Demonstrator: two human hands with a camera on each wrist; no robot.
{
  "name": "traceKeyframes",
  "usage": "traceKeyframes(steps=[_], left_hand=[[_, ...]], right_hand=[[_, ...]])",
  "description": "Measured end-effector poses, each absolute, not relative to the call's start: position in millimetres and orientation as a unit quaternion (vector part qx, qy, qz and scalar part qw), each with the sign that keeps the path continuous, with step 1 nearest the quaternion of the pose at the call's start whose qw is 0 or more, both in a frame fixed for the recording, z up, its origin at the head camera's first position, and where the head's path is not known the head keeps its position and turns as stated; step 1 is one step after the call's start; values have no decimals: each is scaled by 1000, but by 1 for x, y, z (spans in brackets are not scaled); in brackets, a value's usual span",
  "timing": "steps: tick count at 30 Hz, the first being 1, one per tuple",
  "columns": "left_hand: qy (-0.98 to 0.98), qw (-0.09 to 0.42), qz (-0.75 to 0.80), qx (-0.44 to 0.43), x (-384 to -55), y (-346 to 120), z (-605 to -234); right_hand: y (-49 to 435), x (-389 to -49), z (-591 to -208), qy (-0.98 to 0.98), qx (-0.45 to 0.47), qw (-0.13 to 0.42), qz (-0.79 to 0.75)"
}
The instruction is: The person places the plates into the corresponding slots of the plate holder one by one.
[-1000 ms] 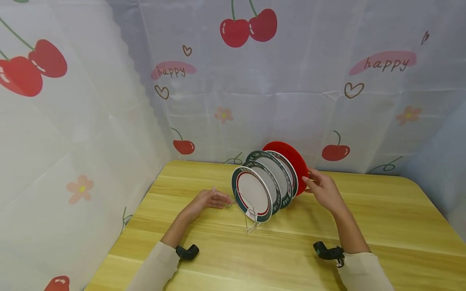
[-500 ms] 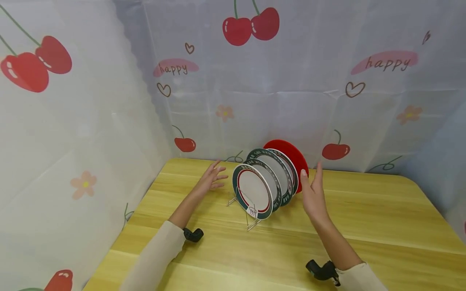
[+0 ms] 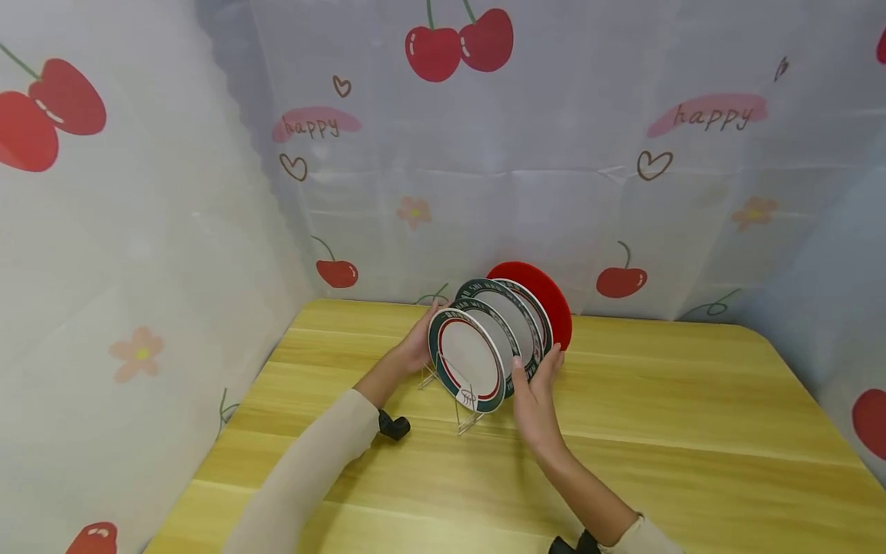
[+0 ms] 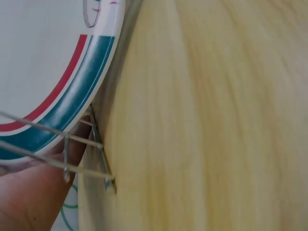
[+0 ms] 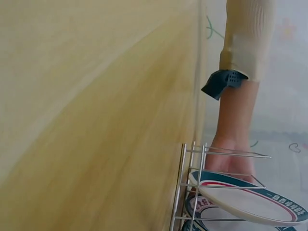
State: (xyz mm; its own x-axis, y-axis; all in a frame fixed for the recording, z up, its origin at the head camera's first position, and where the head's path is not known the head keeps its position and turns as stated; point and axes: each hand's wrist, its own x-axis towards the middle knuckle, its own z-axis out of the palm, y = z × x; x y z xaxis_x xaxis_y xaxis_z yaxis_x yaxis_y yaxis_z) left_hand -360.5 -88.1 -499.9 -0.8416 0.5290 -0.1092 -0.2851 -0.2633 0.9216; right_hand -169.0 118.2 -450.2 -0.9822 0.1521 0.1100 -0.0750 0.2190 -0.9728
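Several plates stand tilted in a row in a thin metal wire rack (image 3: 467,422). The front plate (image 3: 471,358) is white with a green rim and a red ring; a plain red plate (image 3: 540,296) stands at the back. My left hand (image 3: 415,348) is at the row's left side, its fingers hidden behind the front plate. On the right side my right hand (image 3: 537,408) reaches up with straight fingers at the plate edges, thumb toward the front. In the left wrist view, the front plate's rim (image 4: 91,72) leans above the rack wires (image 4: 98,144).
A wooden table (image 3: 664,415) lies under the rack. Behind it hangs a pale curtain (image 3: 554,215) with cherry prints, which also runs along the left side. A dark wrist camera (image 3: 394,425) is strapped at the left sleeve.
My left hand has moved right, up to the row's left side. My right hand has left the red plate and come forward and left along the plate edges. The plates stay racked.
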Motion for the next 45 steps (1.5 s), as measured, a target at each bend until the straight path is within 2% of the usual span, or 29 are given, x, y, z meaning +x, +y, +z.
traceKeyframes(steps=[3, 9, 16, 26, 34, 45], left_hand=[[526, 266, 799, 119, -356, -85, -498], [497, 266, 812, 152, -353, -80, -490], [487, 260, 824, 128, -342, -80, -494], [459, 203, 856, 125, -316, -72, -505], [422, 156, 880, 156, -295, -66, -505], [430, 107, 889, 114, -269, -58, -505]], right_hand=[[115, -170, -452, -775, -26, 80, 626], [117, -173, -452, -771, -22, 98, 628], [122, -177, -458, -766, -15, 106, 634], [138, -183, -462, -759, -2, 104, 642], [147, -188, -463, -756, 12, 93, 648], [154, -195, -461, -771, -10, 58, 634]])
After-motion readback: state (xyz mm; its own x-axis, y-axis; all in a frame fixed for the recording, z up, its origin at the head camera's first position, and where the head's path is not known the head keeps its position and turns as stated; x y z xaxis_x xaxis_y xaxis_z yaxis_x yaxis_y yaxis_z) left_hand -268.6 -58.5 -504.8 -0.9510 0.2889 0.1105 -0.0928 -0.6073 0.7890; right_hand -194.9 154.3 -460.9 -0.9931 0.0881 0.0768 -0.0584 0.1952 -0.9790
